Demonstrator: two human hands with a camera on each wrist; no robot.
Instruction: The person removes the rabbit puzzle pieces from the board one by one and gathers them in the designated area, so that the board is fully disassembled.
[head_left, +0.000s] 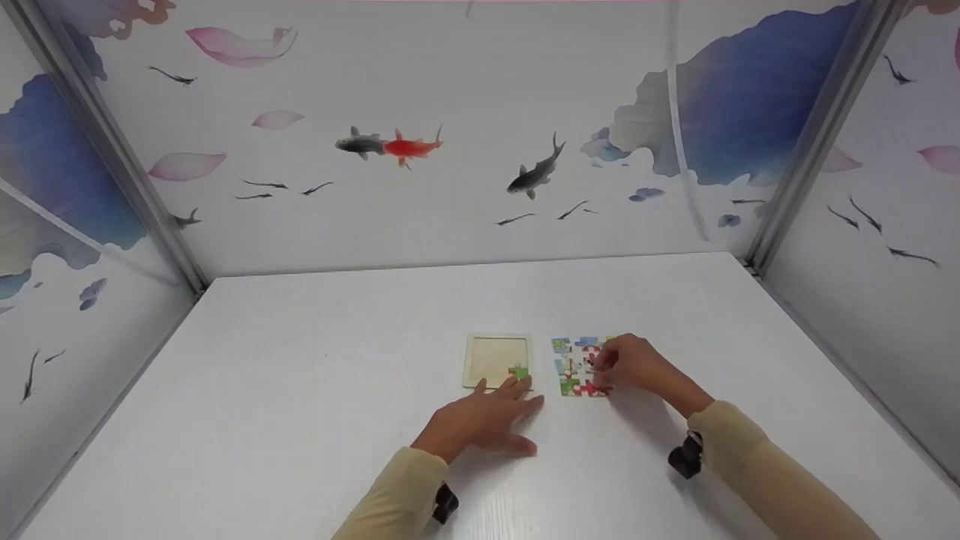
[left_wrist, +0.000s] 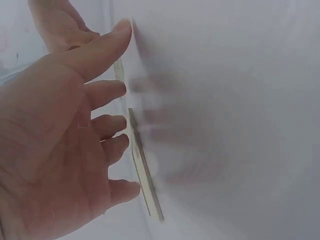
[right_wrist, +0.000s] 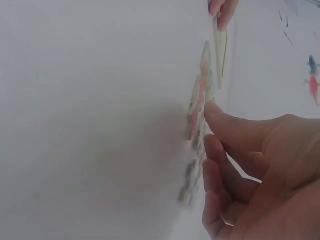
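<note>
A shallow wooden puzzle tray (head_left: 468,361) lies on the white table, with one green puzzle piece (head_left: 517,370) in its near right corner. My left hand (head_left: 480,420) has its fingers spread, their tips at the tray's near edge. Right of the tray, several colourful jigsaw pieces (head_left: 568,387) lie loosely grouped in a square. Over the right side of this group, my right hand (head_left: 634,367) is bent down, its thumb and fingertips at the pieces (right_wrist: 201,100). Whether a piece is pinched between them cannot be made out; the hand hides part of the group.
The white table (head_left: 300,405) meets a back wall (head_left: 465,217) printed with fish and petals. Side panels and metal posts (head_left: 817,142) border it. Black wrist cameras (head_left: 685,456) sit at both sleeve cuffs.
</note>
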